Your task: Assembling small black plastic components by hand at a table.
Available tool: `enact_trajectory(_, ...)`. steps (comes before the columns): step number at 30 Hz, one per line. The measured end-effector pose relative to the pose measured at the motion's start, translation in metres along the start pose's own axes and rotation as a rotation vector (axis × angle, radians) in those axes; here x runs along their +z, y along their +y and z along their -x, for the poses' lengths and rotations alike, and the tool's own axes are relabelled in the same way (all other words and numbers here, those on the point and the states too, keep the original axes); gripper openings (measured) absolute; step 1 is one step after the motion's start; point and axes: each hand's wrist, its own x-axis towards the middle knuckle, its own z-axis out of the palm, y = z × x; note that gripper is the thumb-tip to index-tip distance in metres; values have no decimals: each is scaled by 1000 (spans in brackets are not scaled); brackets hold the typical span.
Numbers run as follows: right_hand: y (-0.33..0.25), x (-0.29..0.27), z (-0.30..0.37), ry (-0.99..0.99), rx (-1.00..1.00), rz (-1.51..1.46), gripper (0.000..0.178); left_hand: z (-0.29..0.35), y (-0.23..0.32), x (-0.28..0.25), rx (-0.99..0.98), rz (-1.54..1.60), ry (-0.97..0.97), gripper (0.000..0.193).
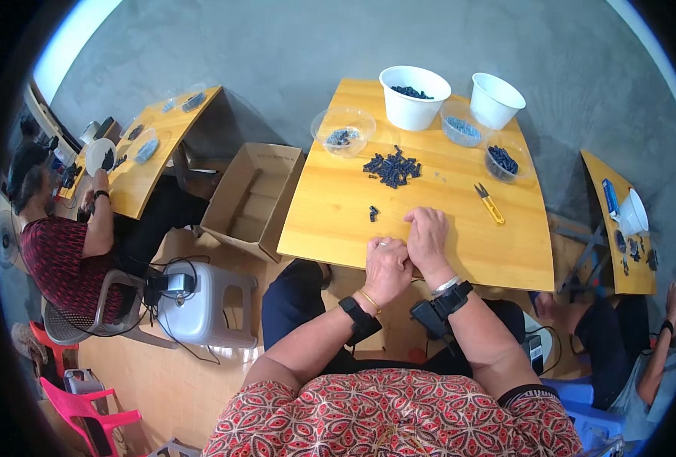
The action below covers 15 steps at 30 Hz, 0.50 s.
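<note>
My left hand (388, 268) and my right hand (428, 238) are together at the front edge of the wooden table (475, 251), touching each other. Both have curled fingers, and whatever they may hold is hidden beneath them. Just beyond my left hand lies a small cluster of dark parts (373, 214). Farther back is a loose pile of small black cylindrical parts (393, 167). Yellow-handled thread snips (490, 206) rest on the tabletop to the right of my right hand.
Along the table's back stand a white tub (414, 114) with dark parts and another white tub (496, 103). Clear bowls hold small parts: one at left (343, 145), two at right (461, 137). A cardboard box (250, 198) and grey stool (201, 312) stand left. Co-workers sit on both sides.
</note>
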Motion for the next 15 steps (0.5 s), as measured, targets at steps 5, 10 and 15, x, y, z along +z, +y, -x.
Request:
enact_trajectory(5,-4,-3,-3,-32,28,74,13,-1,1,-2,-1,-41,2,9)
enact_trajectory(10,-7,-3,0,-58,65,140,11,-1,6,-3,-17,-24,-1,9)
enact_trajectory(15,8,-17,1,-71,447,-686,16,-1,5,-11,22,16,0,10)
